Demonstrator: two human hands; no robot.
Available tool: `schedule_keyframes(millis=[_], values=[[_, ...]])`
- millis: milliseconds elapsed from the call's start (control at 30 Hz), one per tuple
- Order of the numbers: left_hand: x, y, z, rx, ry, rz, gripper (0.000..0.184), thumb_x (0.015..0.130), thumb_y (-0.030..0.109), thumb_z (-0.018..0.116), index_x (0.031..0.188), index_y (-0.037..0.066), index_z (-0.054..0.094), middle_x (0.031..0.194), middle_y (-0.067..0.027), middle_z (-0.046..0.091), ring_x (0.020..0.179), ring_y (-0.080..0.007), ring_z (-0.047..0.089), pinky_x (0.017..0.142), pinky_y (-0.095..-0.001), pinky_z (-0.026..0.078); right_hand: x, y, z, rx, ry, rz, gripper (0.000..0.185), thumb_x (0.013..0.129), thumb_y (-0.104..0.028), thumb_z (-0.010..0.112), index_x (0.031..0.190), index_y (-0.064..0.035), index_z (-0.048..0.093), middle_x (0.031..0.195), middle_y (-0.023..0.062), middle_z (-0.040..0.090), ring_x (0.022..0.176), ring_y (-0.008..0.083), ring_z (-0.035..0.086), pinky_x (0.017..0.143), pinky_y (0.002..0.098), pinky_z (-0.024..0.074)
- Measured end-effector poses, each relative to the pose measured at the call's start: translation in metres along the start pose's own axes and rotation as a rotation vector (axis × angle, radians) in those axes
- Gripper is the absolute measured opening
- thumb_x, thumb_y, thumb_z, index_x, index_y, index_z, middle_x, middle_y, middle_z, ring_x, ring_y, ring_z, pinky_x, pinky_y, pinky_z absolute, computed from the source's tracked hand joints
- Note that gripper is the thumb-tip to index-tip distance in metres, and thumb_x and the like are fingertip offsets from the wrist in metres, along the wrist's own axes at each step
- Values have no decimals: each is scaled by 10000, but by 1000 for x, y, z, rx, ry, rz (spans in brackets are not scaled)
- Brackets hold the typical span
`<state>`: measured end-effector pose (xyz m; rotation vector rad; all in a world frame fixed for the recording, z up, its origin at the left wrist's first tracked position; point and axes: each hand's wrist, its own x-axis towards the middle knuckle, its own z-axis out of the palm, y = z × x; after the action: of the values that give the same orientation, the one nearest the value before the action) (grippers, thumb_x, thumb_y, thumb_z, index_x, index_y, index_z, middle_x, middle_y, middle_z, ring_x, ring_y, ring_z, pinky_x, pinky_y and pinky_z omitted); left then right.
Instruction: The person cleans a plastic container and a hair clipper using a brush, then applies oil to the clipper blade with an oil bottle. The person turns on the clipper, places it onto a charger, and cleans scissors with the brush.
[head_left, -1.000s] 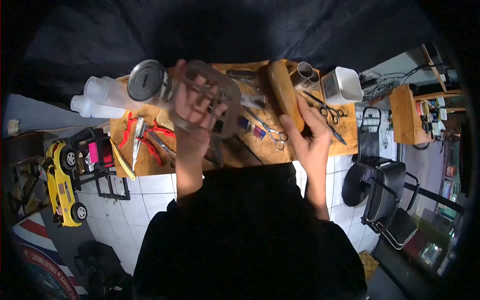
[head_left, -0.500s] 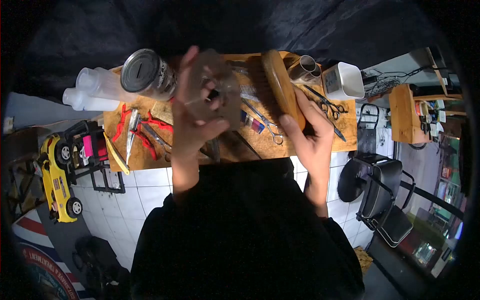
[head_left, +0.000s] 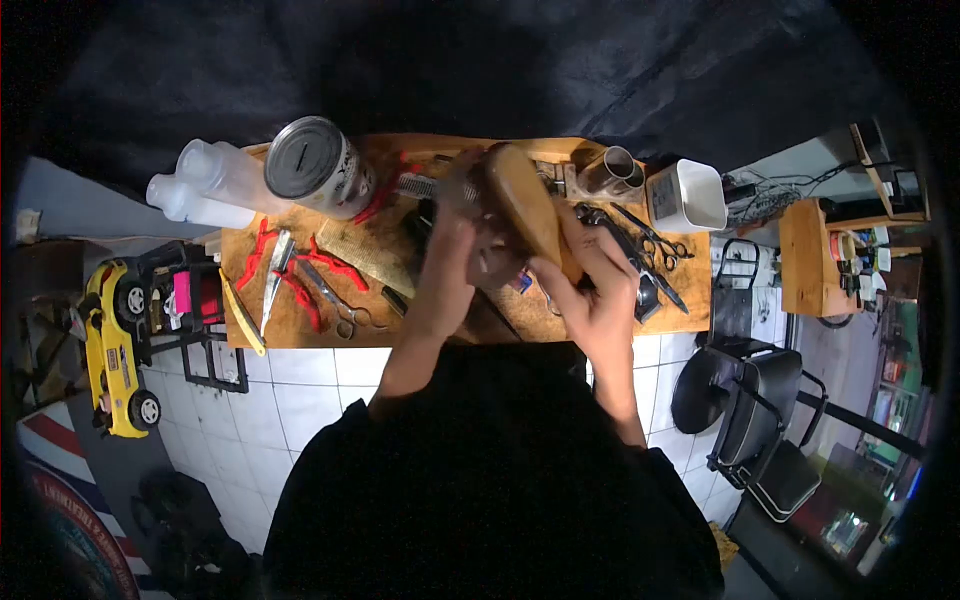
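Note:
My right hand is wrapped around a wooden brush, its fingers closed on the right side of the back. Left of it, my left hand grips a see-through plastic piece, blurred by motion, against the brush's bristle side. Whether the two touch is unclear, and the bristles are mostly hidden. Scissors, red-handled clips and a yellow-handled razor lie to the left on the wooden table. Black scissors and a dark clipper-like tool lie to the right.
A round tin and translucent bottles stand at the back left. Metal cups and a white square container stand at the back right. A black chair is on the floor at right.
My left hand has moved right with the see-through piece, up to the brush. My right hand has shifted left with the brush. The view has tilted slightly, so the table sits lower.

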<state>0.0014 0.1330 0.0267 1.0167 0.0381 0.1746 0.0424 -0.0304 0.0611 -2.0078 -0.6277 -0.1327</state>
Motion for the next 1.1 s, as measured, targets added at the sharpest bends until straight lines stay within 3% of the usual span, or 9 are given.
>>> schedule_keyframes(millis=[167,300,400,533,700,833,933,1067,1100], values=[[0,-1,-1,-159,116,-49,636,971,527,393,1430,103,274,1325,-95,472,1196,-215,517,988,-378,455,-3,-2,3,-112,70,71,476,726,-121,779,1168,-8,641,793,145,584,660,251,605,602,332,481],[2,-8,8,-62,299,-227,627,972,545,356,1422,110,316,1286,-104,504,1163,-192,547,920,-363,499,1,-1,-8,107,-177,-147,455,718,-125,789,1130,13,655,783,116,581,691,211,607,598,306,477],[1,1,-2,-196,72,-313,682,948,593,364,1428,111,310,1251,-115,538,1102,-212,587,871,-365,518,-2,4,-3,20,-45,18,512,684,-72,791,1151,60,628,826,110,585,763,181,575,704,266,454],[-4,20,-1,-258,26,-393,737,934,616,371,1452,101,277,1174,-124,581,1006,-245,619,812,-365,523,8,7,-11,-39,123,-1,481,665,-99,820,1106,15,667,891,128,575,770,230,595,656,314,490],[9,2,-15,-319,88,-348,732,937,640,269,1456,125,303,1249,-220,564,1053,-331,629,834,-432,531,-3,11,-21,84,-247,-204,496,605,-181,852,1043,-1,703,950,115,559,844,238,582,703,304,480],[1,8,-21,-293,-62,-520,725,929,651,275,1457,154,302,1225,-211,580,1022,-332,640,758,-435,539,-1,17,-10,-91,68,30,536,602,-31,826,1107,39,661,889,79,510,822,180,535,699,274,438],[1,8,-9,-383,-115,-485,717,936,645,284,1449,145,300,1151,-158,606,914,-246,666,652,-362,521,0,8,-18,-164,108,-55,553,599,-29,825,1120,40,653,888,77,509,789,169,523,683,253,432],[5,-3,-1,-314,141,-384,661,952,611,297,1436,161,322,1172,-160,591,967,-246,650,653,-375,536,-8,1,-17,30,-157,-97,433,642,-118,843,1023,27,696,916,102,533,822,199,588,697,298,486],[3,11,-11,-157,-149,-396,647,956,597,316,1443,171,304,1220,-151,560,1020,-236,627,685,-385,543,-6,0,-12,41,-34,-21,447,649,-117,839,1051,15,693,913,109,528,797,206,580,675,292,481]])
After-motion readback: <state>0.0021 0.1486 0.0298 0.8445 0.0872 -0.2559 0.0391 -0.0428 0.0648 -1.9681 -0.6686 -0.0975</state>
